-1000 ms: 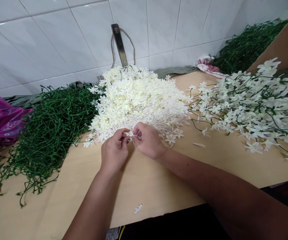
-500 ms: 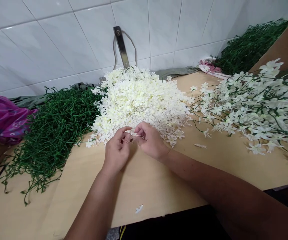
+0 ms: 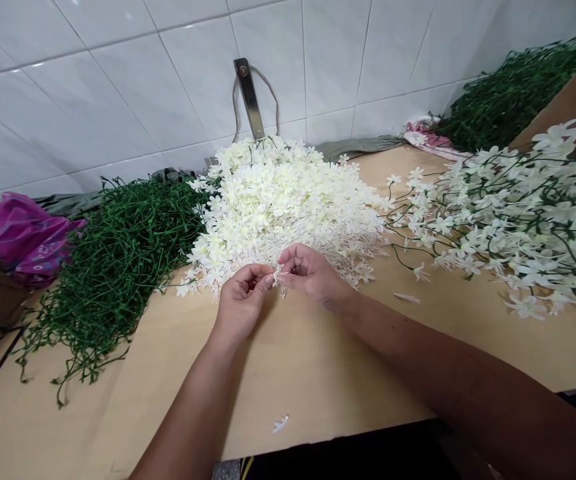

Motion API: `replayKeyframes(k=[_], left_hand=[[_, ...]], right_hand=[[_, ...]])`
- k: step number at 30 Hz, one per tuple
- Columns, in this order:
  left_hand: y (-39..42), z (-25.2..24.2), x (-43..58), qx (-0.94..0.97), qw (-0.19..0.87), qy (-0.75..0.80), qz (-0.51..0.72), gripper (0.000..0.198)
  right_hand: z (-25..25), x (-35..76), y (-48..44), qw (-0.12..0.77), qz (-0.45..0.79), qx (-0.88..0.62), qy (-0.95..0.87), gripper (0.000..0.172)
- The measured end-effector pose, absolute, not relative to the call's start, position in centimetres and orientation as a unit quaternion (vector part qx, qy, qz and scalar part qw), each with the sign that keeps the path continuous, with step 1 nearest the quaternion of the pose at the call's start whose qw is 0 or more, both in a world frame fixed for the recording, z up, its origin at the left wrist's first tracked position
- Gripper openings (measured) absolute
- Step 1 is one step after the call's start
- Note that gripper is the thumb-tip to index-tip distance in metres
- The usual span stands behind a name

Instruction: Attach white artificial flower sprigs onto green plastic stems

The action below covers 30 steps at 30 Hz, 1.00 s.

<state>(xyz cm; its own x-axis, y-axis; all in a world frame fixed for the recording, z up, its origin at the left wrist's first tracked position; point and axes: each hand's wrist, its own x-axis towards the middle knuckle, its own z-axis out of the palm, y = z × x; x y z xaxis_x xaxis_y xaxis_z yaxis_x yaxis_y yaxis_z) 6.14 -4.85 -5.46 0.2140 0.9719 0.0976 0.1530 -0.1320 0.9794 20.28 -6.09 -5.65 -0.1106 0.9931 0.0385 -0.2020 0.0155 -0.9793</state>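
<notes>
Between my two hands is a small white artificial flower (image 3: 277, 274), pinched from both sides just above the table. My left hand (image 3: 242, 293) has thumb and forefinger closed on its left side. My right hand (image 3: 311, 275) pinches it from the right, thumb and fingertips together. Directly behind my hands rises a large heap of white artificial flowers (image 3: 288, 193), with many thin pale stems showing along its near side. Parts of the held flower are covered by my fingertips.
Green artificial stems (image 3: 118, 260) lie piled on the left, beside a magenta plastic bag (image 3: 23, 230). Flowers on green stems (image 3: 513, 220) spread across the right. Another green pile (image 3: 518, 93) sits behind, near a brown board (image 3: 568, 100). A white scrap (image 3: 281, 424) lies near the table's front edge.
My fingertips have shifted so that the white flower now shows between them, where before only a thin pale bit was visible. The whole view has shifted slightly.
</notes>
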Motion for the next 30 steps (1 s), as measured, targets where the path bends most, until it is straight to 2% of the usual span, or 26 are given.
replayKeyframes(k=[8,15,17,19,24,27,30], left_hand=[[-4.9,-5.0,6.1,0.613,0.514,0.429,0.419,0.012],[-5.1,-5.6,6.4,0.589,0.532,0.438,0.423,0.015],[-4.9,-5.6,5.8,0.638,0.461,0.476,0.392,0.012],[-4.4,-5.1,4.2,0.685,0.332,0.542,0.356,0.011],[-1.4,-3.4,-2.6,0.654,0.159,0.653,0.347,0.015],[0.8,-3.4,-5.3,0.669,-0.064,0.714,0.195,0.026],[2.3,-4.1,-5.8,0.679,-0.151,0.71,0.107,0.027]], right_hand=[[-5.4,20.0,-6.4,0.515,0.571,-0.416,-0.485,0.019],[-5.9,19.9,-6.4,0.507,0.558,-0.431,-0.495,0.023],[-6.3,20.1,-6.3,0.501,0.547,-0.447,-0.5,0.024],[-6.6,20.3,-6.2,0.498,0.533,-0.461,-0.506,0.026],[-6.7,20.3,-6.0,0.491,0.512,-0.461,-0.533,0.024],[-6.7,20.1,-6.0,0.487,0.503,-0.452,-0.553,0.021],[-6.8,20.0,-5.9,0.484,0.489,-0.452,-0.568,0.018]])
